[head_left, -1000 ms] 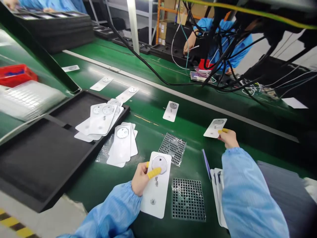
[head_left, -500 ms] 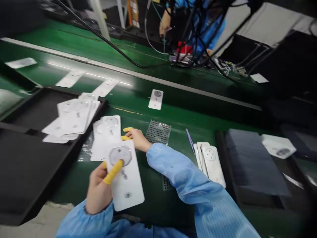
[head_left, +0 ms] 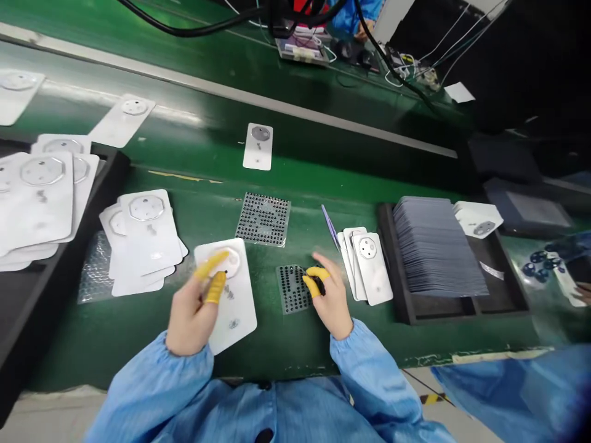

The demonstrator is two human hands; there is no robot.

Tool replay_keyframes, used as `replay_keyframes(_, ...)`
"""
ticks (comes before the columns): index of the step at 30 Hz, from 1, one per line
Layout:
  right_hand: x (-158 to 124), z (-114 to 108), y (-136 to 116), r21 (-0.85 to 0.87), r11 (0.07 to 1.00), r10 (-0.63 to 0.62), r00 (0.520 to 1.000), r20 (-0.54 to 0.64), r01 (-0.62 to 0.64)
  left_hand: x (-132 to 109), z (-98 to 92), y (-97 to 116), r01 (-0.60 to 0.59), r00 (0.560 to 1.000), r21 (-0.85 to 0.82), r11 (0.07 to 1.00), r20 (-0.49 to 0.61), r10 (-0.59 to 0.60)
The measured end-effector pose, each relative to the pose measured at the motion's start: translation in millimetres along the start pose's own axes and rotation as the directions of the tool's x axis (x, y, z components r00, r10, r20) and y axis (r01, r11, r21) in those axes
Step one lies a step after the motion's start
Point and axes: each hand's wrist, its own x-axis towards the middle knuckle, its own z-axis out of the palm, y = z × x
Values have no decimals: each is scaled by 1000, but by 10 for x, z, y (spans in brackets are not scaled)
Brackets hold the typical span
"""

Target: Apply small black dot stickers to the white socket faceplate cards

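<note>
A white phone-shaped panel [head_left: 235, 332] with a round camera area lies on the green bench. My left hand [head_left: 194, 307], with yellow finger cots on thumb and forefinger, is over its upper left part. Those fingertips are slightly apart at the camera circle, a small dark spot beside the thumb. My right hand [head_left: 330, 301] has its two yellow-capped fingers pinched at the right edge of a small clear sheet of black dots [head_left: 293, 292]; something dark shows between them, too small to name. A larger dotted sheet [head_left: 263, 218] lies behind.
White panels [head_left: 148, 246] are piled on the left, more on a black tray [head_left: 60, 258]. Purple tweezers [head_left: 330, 227] lie beside several panels [head_left: 373, 277] on the right. A black box [head_left: 401, 283] holds grey sheets [head_left: 438, 246]. One panel [head_left: 258, 147] stands out at the back.
My left hand has lowered the panel onto the bench. My right hand has moved from beside the left pile to the small dotted sheet. The view has tilted down and shifted right.
</note>
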Motion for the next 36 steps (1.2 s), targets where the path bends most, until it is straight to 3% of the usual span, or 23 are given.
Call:
replay_keyframes(2,72,-31,-92,112,991,71,996,59,-78,-6,116,18,18,987,-5,1000,158,-17)
replay_keyframes(6,200,-159,-219,220,962,122,976,182,-161,-36,386,112,141,912,-145,979,405,-72)
replay_keyframes(10,269,-251,-240,297,925,151,947,284,-237,-29,579,167,198,867,-165,966,489,-94)
replay_keyframes(15,327,-366,-229,370,879,174,924,341,-302,-3,525,218,254,834,-240,937,545,-86)
replay_keyframes(19,342,-335,-213,304,931,128,961,245,-202,-45,517,328,362,750,-324,874,658,-66)
replay_keyframes(22,268,-271,-252,113,993,-37,999,27,33,-81,577,372,404,781,-311,860,606,-148)
replay_keyframes(24,193,-238,-298,-61,958,-280,960,-16,279,-95,605,372,393,801,-307,867,577,-159)
replay_keyframes(26,130,-212,-334,-128,872,-467,881,74,473,-106,614,358,374,810,-295,879,566,-154)
replay_keyframes(28,94,-179,-334,-137,803,-560,813,161,580,-118,611,335,344,817,-270,899,559,-144)
replay_keyframes(32,73,-69,-228,-194,723,-642,749,165,663,-140,613,276,245,845,-180,953,521,-119)
replay_keyframes(34,66,0,-159,-137,757,-624,769,138,639,-138,628,250,182,862,-122,976,498,-99)
replay_keyframes(36,60,66,-104,-50,833,-543,832,116,551,-121,646,232,122,871,-70,990,487,-72)
